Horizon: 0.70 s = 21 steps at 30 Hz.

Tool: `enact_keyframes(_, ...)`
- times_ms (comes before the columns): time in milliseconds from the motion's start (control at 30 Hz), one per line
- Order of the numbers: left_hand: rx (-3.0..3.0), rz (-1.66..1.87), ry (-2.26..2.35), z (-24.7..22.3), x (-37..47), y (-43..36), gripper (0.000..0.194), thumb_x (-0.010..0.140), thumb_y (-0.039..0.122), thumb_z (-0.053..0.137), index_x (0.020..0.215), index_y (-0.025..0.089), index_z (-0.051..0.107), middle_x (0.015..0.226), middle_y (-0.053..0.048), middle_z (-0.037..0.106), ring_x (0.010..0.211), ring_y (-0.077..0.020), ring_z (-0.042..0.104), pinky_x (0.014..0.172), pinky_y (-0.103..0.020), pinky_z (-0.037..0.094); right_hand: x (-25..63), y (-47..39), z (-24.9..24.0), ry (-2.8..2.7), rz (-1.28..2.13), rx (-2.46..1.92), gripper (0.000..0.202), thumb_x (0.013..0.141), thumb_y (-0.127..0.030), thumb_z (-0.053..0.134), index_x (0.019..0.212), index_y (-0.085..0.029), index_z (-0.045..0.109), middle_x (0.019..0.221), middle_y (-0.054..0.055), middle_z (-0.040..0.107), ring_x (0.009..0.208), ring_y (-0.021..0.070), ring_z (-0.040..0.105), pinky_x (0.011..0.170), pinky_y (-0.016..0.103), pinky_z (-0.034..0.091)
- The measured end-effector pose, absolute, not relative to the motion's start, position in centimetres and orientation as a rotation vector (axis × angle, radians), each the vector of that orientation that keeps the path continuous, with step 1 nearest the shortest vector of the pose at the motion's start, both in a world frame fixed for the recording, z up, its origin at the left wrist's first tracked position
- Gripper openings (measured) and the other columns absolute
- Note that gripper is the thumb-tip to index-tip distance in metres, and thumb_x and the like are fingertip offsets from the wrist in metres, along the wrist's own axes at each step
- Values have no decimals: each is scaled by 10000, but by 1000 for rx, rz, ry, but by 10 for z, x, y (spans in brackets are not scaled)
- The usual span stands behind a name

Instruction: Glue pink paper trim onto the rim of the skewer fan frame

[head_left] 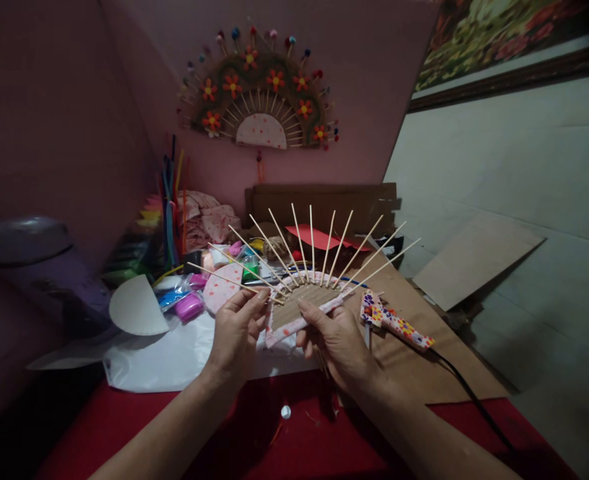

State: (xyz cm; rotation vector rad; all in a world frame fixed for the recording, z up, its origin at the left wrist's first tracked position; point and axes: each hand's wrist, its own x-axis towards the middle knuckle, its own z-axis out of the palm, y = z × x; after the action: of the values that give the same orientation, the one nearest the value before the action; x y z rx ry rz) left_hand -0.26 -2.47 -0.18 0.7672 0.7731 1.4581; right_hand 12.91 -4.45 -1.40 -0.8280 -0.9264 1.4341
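Observation:
A half-round cardboard piece (285, 317) edged with pink spotted fabric is held up over the table, tilted towards me. Thin wooden sticks (311, 240) fan out from its curved edge, their lower ends on the cardboard. My right hand (341, 343) grips the straight lower edge, thumb on the front and fingers behind. At the left end, my left hand (237, 330) pinches the lowest stick (219, 275) near its inner end. A glue gun (399, 325) with a flowered cover lies just right of my right hand.
A finished-looking fan decoration (261, 130) with orange flowers hangs on the wall. Left on the table are a white half-disc (138, 308), a spotted fabric piece (223, 288), coloured packets (189, 305) and pipe cleaners (169, 207). A cardboard sheet (454, 367) lies right; a black cord (467, 387) crosses it.

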Motion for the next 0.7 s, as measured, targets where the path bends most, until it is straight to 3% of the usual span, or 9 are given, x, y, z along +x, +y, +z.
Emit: enact_keyframes(700,763,1492,722,0,-2,-27,77,687,187,635,711,114,636,730,-44,650,698,-130,615,673,-233,471,128,-45,-12,-931,1413,-846,255,742,-350,616,658,-112,583,425,8,589,312,63,468,305,142,341)
